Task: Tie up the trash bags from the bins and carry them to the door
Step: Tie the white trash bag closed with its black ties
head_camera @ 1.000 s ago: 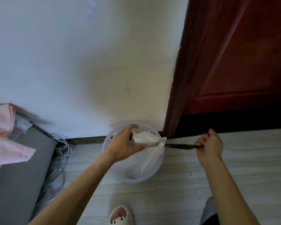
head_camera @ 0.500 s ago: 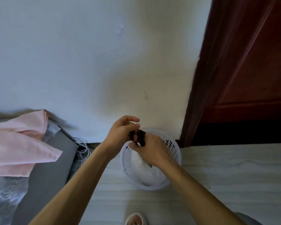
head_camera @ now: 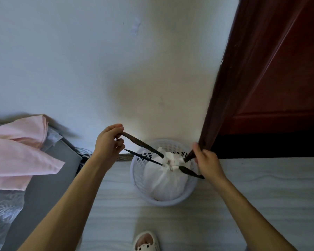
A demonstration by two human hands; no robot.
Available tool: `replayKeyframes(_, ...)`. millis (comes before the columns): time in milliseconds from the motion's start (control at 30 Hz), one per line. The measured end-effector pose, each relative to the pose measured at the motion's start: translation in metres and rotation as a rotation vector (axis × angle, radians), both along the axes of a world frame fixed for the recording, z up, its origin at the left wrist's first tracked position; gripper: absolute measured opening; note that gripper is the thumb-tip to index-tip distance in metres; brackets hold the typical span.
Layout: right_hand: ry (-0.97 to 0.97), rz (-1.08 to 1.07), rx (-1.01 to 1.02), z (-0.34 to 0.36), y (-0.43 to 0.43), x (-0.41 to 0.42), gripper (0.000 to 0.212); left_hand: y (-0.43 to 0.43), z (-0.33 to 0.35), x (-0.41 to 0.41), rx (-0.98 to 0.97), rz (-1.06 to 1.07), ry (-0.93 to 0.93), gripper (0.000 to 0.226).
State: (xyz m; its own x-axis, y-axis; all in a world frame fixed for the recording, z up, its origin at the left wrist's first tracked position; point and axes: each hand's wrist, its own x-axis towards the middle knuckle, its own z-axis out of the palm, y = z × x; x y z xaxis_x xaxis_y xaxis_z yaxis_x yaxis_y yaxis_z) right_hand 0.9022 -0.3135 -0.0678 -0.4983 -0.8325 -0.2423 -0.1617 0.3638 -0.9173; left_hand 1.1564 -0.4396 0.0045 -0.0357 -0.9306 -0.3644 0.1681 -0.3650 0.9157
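Trash bag (head_camera: 163, 180): one, in one bin (head_camera: 163, 203), two drawstring loops (head_camera: 143, 144) held.

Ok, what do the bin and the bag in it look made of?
The bin looks like moulded plastic, pale lavender, with rows of holes. The bag seems thin white plastic film, creased where gathered. Its drawstrings are dark flat strips, probably plastic; hard to tell.

Plastics, cloth, wood
Thin plastic bag (head_camera: 165, 183), perforated smooth plastic bin (head_camera: 170, 203); glossy wood door (head_camera: 279, 78) at 2; pink cloth (head_camera: 20, 151) at 9.
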Motion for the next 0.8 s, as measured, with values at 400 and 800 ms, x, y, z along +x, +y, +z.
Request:
replayKeyframes(400,-0.274,-0.299,0.083,-0.017,0.006,-0.028,0.035,-0.002,-0.048,0.033,0.175,0.016,-0.133,0.026)
replayKeyframes(800,0.174,0.109,-0.266,0.119,-0.058,0.023,0.041,0.003,0.088,-0.103,-0.389,-0.419,-0.184,0.021)
